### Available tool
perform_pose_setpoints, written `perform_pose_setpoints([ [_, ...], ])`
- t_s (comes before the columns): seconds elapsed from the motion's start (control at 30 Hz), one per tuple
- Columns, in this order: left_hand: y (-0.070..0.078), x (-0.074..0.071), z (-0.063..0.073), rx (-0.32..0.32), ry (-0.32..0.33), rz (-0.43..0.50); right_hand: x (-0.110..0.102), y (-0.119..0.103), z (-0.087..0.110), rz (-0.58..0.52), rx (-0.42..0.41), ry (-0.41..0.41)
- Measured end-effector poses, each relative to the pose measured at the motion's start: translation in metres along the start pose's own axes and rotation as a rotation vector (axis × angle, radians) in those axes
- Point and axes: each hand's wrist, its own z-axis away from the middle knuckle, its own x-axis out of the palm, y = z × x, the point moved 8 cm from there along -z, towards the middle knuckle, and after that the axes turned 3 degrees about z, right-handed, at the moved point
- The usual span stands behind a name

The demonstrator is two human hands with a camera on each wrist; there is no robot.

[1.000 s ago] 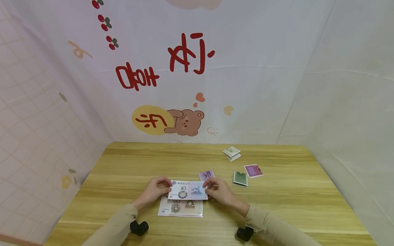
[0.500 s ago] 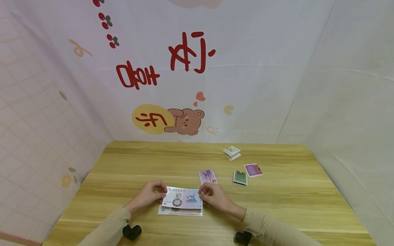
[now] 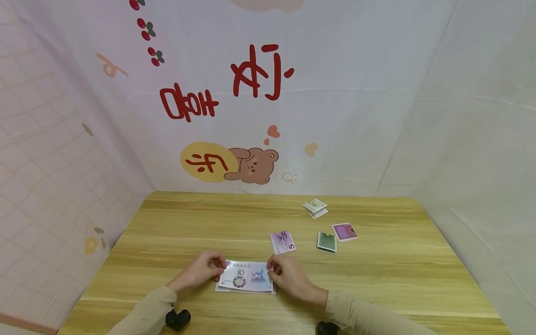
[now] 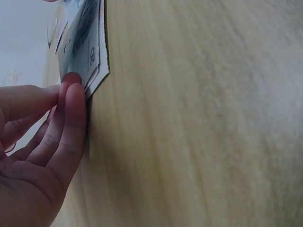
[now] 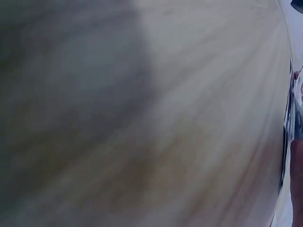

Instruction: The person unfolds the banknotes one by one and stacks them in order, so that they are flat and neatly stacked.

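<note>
A play banknote marked 10 (image 3: 244,274) is stretched between both hands, right over a larger stack of notes (image 3: 220,289) on the table, only whose edges show. Thumb and fingers of my left hand (image 3: 204,269) pinch its left edge; in the left wrist view that hand (image 4: 42,151) sits at the corner of the notes. On the opposite side, my right hand (image 3: 289,277) pinches the right edge. The right wrist view catches just a sliver of the right hand (image 5: 297,175) and mostly blurred tabletop. Just behind the notes lies a purple 5 note (image 3: 282,242).
Toward the right lie a green note stack (image 3: 326,242), a magenta note (image 3: 345,231) and a folded pale note (image 3: 315,207). They rest on the wood-grain table (image 3: 398,270). A white printed cloth (image 3: 343,116) rises behind the table and along both sides.
Both hands have brought the 10 note toward the person and slightly left, from behind the stack to nearly covering it. The purple 5 note is now fully uncovered.
</note>
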Motion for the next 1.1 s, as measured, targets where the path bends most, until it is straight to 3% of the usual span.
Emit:
perform_pose_setpoints([
  [0.13, -0.0028, 0.0002, -0.0009, -0.062, 0.007, -0.017, 0.0004, -0.0026, 0.0003, 0.041, -0.026, 0.029],
  [0.5, 0.0001, 0.0036, -0.0025, -0.059, -0.012, -0.074, 0.0013, -0.0009, 0.0, 0.066, -0.032, 0.05],
  [0.87, 0.0064, 0.0049, -0.003, -0.042, -0.009, -0.069, 0.0038, 0.0052, -0.0057, 0.091, 0.013, 0.005],
  [1.1, 0.0049, 0.0026, -0.0036, -0.088, -0.002, -0.103, 0.0049, 0.006, -0.0075, 0.105, 0.031, -0.016],
])
